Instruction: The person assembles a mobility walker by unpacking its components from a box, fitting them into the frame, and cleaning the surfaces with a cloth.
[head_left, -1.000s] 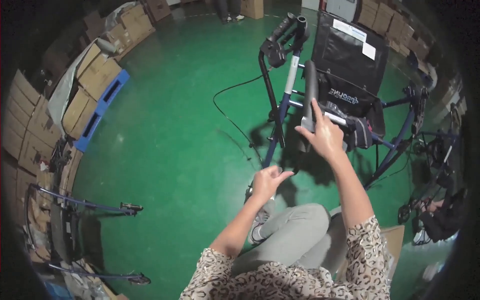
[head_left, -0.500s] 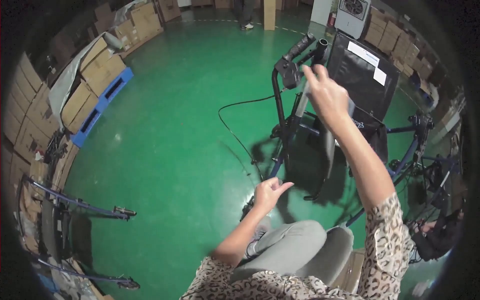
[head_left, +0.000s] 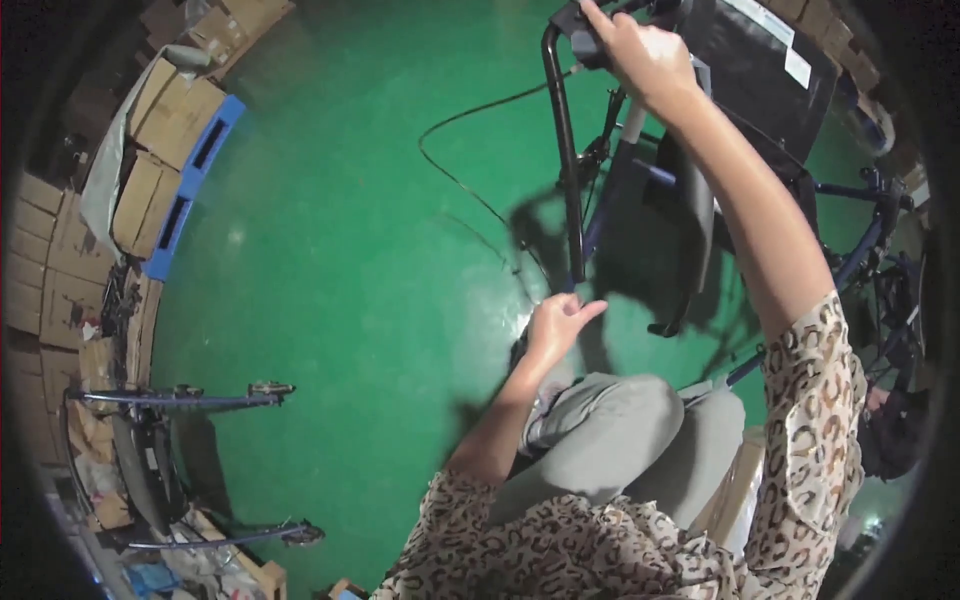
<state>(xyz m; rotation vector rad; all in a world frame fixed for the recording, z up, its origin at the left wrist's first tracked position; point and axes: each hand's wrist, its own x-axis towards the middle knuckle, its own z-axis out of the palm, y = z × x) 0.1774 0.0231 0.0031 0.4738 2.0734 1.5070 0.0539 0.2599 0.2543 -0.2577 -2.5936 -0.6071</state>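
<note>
In front of me stands a wheelchair-like frame (head_left: 858,258) with dark blue tubes and a black panel (head_left: 750,70). At the top of the view, my right hand (head_left: 648,55) is at a black bracket (head_left: 590,45), its index finger laid along it and the other fingers curled. A bent black tube (head_left: 566,150) runs down from that bracket. By the tube's lower end, my left hand (head_left: 560,325) is closed with the thumb sticking out; I cannot tell what is in it. A thin black cable (head_left: 450,130) loops from the bracket down toward this hand.
Cardboard boxes (head_left: 175,115) sit by a blue pallet (head_left: 205,150) on the left. Below them, another frame part (head_left: 210,398) with blue tubes lies near the boxes. A dark-clothed person (head_left: 890,430) is at the right edge. My knees (head_left: 630,420) are just below the left hand.
The view has tilted downward, so the bracket and frame appear higher. My right hand has reached forward onto the bracket. My left hand stays closed near the tube's lower end.
</note>
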